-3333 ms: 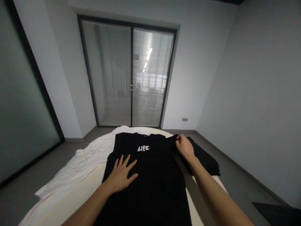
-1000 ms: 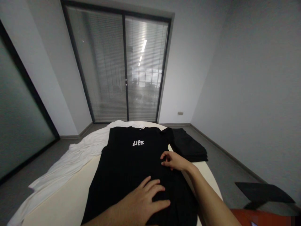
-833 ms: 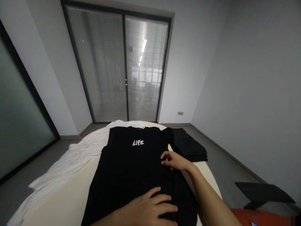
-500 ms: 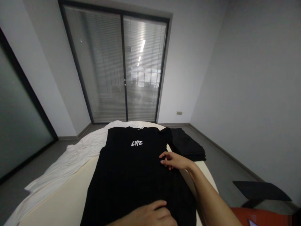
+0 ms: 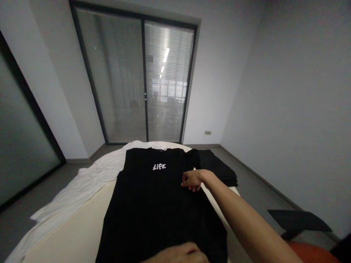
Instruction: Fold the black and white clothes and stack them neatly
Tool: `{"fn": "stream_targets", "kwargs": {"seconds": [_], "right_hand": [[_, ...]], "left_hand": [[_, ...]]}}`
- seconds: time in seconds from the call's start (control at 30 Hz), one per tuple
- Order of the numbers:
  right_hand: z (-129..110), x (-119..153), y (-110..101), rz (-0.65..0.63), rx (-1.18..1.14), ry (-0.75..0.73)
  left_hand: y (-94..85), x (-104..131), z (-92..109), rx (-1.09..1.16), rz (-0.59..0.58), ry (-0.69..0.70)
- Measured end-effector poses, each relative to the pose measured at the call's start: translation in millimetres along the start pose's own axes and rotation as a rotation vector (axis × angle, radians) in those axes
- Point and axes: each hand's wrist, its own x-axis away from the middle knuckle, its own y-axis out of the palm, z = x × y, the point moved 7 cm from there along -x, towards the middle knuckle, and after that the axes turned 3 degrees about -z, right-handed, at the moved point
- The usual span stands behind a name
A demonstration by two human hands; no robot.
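A black T-shirt (image 5: 153, 204) with white lettering lies spread on the table, its neckline at the far end. My right hand (image 5: 193, 179) is at the shirt's right side, below the sleeve, with thumb and forefinger pinched on the cloth. Low in the picture my left hand (image 5: 182, 254) rests on the lower part of the shirt, its fingers curled and closed on the fabric; the bottom edge of the view cuts it off.
A white cloth garment (image 5: 74, 190) drapes along the table's left edge. Folded black clothes (image 5: 218, 168) are stacked at the far right of the cream table (image 5: 74, 226). A dark chair part (image 5: 298, 220) and something orange-red (image 5: 309, 252) stand right of the table.
My right hand has moved slightly left and its fingers have closed in a pinch on the shirt. My left hand has slid down towards the bottom edge, its fingers curling.
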Motion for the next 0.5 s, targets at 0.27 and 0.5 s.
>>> {"fn": "stream_targets", "kwargs": {"seconds": [0.27,0.5], "right_hand": [[-6,15,13,0.033,0.106,-0.061],[-11,16,0,0.049,0.177,-0.026]], "left_hand": [[-55.6,-5,21,-0.394,0.126,0.006],[-28.9,-14,37,-0.316,0.026,0.273]]}}
